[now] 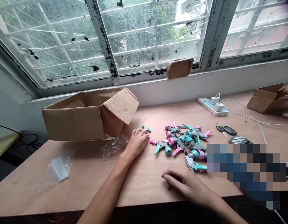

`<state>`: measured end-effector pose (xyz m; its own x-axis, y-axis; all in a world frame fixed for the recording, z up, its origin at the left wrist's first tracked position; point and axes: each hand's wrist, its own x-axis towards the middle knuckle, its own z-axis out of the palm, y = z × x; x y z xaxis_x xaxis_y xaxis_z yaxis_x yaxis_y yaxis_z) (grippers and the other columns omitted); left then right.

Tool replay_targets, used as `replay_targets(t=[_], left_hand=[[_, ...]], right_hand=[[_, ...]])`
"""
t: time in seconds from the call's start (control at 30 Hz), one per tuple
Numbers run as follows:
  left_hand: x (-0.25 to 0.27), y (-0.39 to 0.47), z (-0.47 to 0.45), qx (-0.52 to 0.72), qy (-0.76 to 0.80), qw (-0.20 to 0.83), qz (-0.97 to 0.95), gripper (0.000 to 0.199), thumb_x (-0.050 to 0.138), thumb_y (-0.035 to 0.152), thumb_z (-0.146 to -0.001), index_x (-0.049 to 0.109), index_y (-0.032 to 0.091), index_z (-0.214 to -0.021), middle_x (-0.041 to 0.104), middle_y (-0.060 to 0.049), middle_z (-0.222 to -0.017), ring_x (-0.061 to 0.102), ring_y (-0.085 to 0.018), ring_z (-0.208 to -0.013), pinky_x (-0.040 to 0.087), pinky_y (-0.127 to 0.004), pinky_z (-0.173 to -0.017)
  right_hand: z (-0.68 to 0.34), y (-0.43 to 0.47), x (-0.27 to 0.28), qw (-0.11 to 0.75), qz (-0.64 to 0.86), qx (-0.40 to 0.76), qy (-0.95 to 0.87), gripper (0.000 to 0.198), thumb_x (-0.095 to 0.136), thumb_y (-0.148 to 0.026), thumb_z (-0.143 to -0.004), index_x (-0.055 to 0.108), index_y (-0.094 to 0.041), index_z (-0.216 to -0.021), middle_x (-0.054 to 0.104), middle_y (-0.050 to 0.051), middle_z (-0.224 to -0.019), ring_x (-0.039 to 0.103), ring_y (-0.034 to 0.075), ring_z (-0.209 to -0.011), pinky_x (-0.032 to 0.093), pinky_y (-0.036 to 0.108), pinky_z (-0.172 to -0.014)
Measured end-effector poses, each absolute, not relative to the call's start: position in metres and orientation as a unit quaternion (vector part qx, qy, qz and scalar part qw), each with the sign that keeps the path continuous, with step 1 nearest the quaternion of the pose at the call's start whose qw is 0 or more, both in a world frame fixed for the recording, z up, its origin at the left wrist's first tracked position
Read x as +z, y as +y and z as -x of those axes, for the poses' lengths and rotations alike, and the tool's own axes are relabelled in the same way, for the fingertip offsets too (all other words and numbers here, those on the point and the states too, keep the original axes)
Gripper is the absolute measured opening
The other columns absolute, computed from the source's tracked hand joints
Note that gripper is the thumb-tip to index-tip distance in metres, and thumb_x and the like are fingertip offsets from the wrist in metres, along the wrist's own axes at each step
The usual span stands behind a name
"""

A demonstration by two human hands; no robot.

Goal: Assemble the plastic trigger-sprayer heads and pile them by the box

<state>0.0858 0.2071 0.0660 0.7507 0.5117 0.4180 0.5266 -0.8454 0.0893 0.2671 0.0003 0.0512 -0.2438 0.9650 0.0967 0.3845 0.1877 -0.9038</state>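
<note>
At the frame's centre, a small pink piece (152, 142) lies just right of the nearer left hand (137, 141), its axis too small to judge; spray heads (181, 143) pile up on the counter (141, 186) above the right hand (187, 183). Left fingers lie extended, right fingers curl loosely; whether either grips anything I cannot tell. No writing is readable.

No legible lettering, as far as discernible.

The grey trigger sprayer heads (181, 143) carry teal or pink levers (159, 148) and collars (171, 141); the small fittings (152, 142) are pink and teal. The left carton (71, 124) is brown, the tabletop (144, 186) pinkish tan, the far power strip (206, 104) white and blue.
</note>
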Motion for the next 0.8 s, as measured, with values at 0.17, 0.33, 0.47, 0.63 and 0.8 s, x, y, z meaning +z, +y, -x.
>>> replay_targets(t=[0.17,0.33,0.47,0.63,0.8], left_hand=[[0.086,0.195,-0.088,-0.281,-0.286,0.004,0.916,0.016,0.059,0.015,-0.098,0.073,0.024,-0.101,0.075,-0.006,-0.110,0.061,-0.026,-0.105,0.039,-0.050,-0.106],[0.101,0.111,-0.094,-0.376,-0.246,-0.055,0.892,0.015,0.065,0.028,-0.099,0.065,0.022,-0.112,0.075,-0.006,-0.106,0.065,-0.023,-0.098,0.050,-0.038,-0.092],[0.072,0.054,-0.101,-0.430,-0.236,-0.098,0.866,0.014,0.060,0.011,-0.098,0.065,0.024,-0.099,0.077,-0.002,-0.096,0.067,-0.021,-0.089,0.048,-0.039,-0.092],[0.052,0.058,-0.096,-0.368,-0.239,-0.164,0.884,0.009,0.063,0.015,-0.096,0.063,0.023,-0.098,0.073,-0.008,-0.115,0.066,-0.026,-0.110,0.053,-0.040,-0.094],[0.049,0.082,-0.090,-0.347,-0.351,-0.176,0.852,0.027,0.049,0.022,-0.103,0.064,0.026,-0.126,0.058,-0.012,-0.145,0.053,-0.029,-0.136,0.047,-0.050,-0.110]], right_hand=[[-0.267,-0.002,0.051,0.376,0.490,0.412,-0.670,0.033,0.050,-0.042,-0.105,0.070,-0.019,-0.094,0.071,0.001,-0.079,0.065,0.016,-0.073,0.047,0.025,-0.069],[-0.267,0.002,0.038,0.499,0.456,0.497,-0.545,0.049,0.041,-0.058,-0.105,0.058,-0.019,-0.129,0.068,0.004,-0.095,0.056,0.011,-0.054,0.045,0.024,-0.051],[-0.265,0.006,0.034,0.529,0.450,0.484,-0.532,0.044,0.044,-0.055,-0.105,0.062,-0.019,-0.122,0.065,0.002,-0.085,0.059,0.013,-0.061,0.045,0.023,-0.053],[-0.265,0.009,0.036,0.527,0.458,0.479,-0.532,0.040,0.049,-0.055,-0.103,0.062,-0.020,-0.090,0.052,-0.004,-0.063,0.050,0.012,-0.052,0.039,0.023,-0.049],[-0.262,0.008,0.038,0.484,0.522,0.343,-0.613,0.029,0.051,-0.043,-0.104,0.062,-0.021,-0.091,0.064,0.001,-0.075,0.061,0.017,-0.068,0.045,0.026,-0.064]])
